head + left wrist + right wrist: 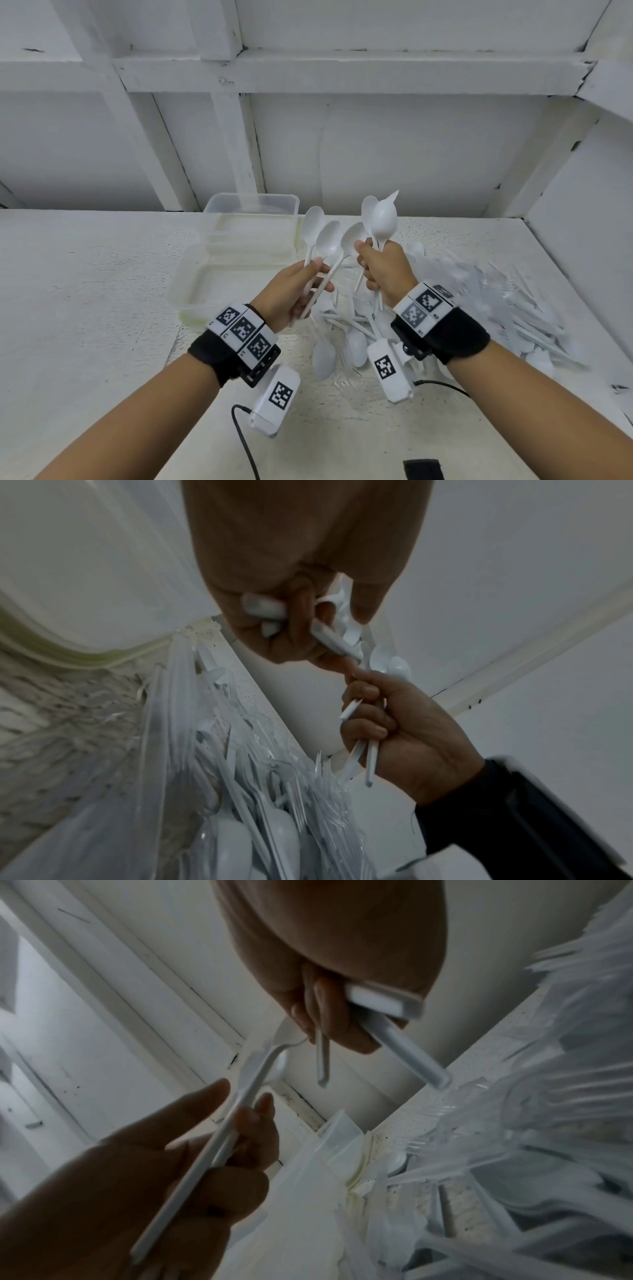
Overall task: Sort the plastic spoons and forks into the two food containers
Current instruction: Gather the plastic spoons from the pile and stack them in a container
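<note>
Two clear food containers stand at the left of the work area on the white table (85, 308): the near container (191, 291) sits closest to the person, and the far container (251, 205) sits directly behind it, against the white wall. Neither container shows any cutlery inside in the head view. The left hand (291, 294) is raised above the table, just right of the near container, with thumb and fingers closed around the handles of several white spoons (327, 240); their bowls fan upward and away from the person. The left wrist view shows the same handles crossing under curled fingers (294, 610). The right hand (383, 267) is held immediately beside the left hand, closed in a fist around a second bundle of white spoons (380, 216), bowls pointing up and handle ends protruding below the fist. Thumb and knuckles of the two hands are near each other; contact between them cannot be confirmed. Below and to the right of both hands, a loose pile of unsorted white spoons and forks (352, 332) lies on the table, merging further right with a heap of clear plastic cutlery (513, 301). Both wrists carry black straps with printed marker tags.
</note>
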### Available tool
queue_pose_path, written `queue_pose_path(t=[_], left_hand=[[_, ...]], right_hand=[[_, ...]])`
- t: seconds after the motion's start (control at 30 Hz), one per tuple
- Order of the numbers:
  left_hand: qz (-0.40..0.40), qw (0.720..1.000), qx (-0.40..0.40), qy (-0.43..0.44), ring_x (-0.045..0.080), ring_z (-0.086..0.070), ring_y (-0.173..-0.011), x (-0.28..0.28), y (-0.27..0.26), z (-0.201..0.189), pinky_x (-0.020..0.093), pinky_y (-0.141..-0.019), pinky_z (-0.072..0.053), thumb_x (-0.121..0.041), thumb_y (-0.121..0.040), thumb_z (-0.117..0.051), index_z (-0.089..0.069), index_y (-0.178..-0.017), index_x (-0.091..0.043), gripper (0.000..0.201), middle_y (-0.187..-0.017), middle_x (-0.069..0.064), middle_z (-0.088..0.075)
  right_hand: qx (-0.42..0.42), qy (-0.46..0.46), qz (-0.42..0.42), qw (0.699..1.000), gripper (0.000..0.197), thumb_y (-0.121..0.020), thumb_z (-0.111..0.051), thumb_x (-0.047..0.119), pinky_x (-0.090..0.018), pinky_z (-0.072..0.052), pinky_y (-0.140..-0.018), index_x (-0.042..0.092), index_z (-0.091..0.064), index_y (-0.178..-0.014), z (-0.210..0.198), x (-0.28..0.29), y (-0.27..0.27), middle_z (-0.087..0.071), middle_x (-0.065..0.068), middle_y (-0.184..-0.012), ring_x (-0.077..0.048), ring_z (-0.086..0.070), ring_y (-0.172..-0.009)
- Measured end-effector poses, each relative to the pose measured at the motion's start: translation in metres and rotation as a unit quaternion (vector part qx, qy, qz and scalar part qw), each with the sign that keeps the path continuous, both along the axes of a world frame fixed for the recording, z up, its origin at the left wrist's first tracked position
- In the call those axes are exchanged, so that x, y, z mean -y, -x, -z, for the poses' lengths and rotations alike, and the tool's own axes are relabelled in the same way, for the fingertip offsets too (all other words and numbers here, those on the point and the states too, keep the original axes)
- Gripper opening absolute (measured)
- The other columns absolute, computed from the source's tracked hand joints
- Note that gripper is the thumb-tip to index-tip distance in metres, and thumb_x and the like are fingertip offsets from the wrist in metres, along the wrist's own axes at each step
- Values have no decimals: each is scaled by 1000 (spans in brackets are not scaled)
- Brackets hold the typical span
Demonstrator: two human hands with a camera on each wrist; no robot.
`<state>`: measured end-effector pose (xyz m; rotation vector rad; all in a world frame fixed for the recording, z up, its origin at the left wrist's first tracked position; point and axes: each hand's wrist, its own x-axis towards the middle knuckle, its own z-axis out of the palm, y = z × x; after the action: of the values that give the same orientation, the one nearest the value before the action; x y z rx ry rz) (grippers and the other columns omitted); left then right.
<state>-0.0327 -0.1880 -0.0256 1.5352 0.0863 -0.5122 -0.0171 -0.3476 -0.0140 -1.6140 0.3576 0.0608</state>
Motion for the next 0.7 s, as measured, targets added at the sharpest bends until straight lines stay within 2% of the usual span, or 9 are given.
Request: queue_pose_path(t=[0.1,0.2,0.27,0.33,0.37,0.43,0.5,0.6,0.7], left_hand=[[-17,999,-32,41,8,-30,-43,-1,-2,-1,17,-38,-22,-31,-100,-37,-55,-93,-13,27,-69,1,-55],[5,1000,-8,13,8,-39,-45,1,-1,-1,17,-42,-31,-24,-101,-35,-55,-86,-12,27,-62,0,-51],[16,1000,2,3,8,-45,-50,6,1,-2,19,-50,-40,-21,-102,-35,-53,-82,-12,29,-61,-1,-49],[28,1000,7,10,10,-45,-52,8,1,-2,20,-55,-44,-20,-102,-34,-50,-79,-12,30,-64,1,-46],[35,999,10,13,10,-45,-52,9,2,-2,19,-54,-44,-20,-102,-33,-48,-78,-12,30,-64,1,-44],[39,999,17,10,10,-45,-53,9,2,-1,18,-52,-44,-20,-102,-32,-48,-80,-12,28,-65,1,-43],[38,999,18,3,10,-45,-55,8,3,-1,18,-52,-44,-20,-102,-33,-49,-84,-12,26,-66,1,-44],[34,999,1,21,13,-51,-58,9,5,-2,23,-52,-50,-21,-102,-34,-54,-89,-12,25,-70,3,-50],[45,995,-53,69,19,-63,-65,6,6,-6,33,-55,-57,-20,-101,-34,-57,-99,-9,26,-78,10,-60]], right_hand=[[23,24,-10,999,21,-92,-49,14,-16,-25,-36,15,-45,-71,-2,1,-1,-41,0,-58,-6,-30,-41],[52,61,-41,996,21,-92,-47,13,-18,-27,-37,14,-45,-72,-3,-1,-3,-41,-2,-59,-10,-34,-45],[66,72,-53,994,6,-93,-47,13,-19,-30,-39,15,-49,-87,-2,-6,-4,-44,-3,-63,-12,-39,-49],[72,88,-58,992,18,-93,-48,13,-20,-34,-43,17,-45,-110,0,-7,-5,-48,-2,-70,-12,-45,-55],[69,102,-64,990,19,-93,-48,14,-20,-34,-44,17,-45,-112,1,-7,-5,-49,-2,-70,-12,-46,-57],[53,137,-85,985,3,-93,-47,14,-21,-34,-44,14,-50,-95,1,-6,-6,-48,-2,-67,-13,-44,-54],[39,168,-102,980,17,-93,-48,14,-23,-33,-44,14,-48,-75,2,-4,-7,-47,-2,-63,-14,-41,-51],[53,164,-111,979,22,-93,-48,13,-24,-33,-46,16,-45,-71,0,-3,-8,-45,-2,-61,-14,-41,-51],[92,158,-104,978,23,-93,-48,15,-24,-35,-51,18,-45,-71,-4,-3,-8,-45,-2,-61,-13,-43,-53]])
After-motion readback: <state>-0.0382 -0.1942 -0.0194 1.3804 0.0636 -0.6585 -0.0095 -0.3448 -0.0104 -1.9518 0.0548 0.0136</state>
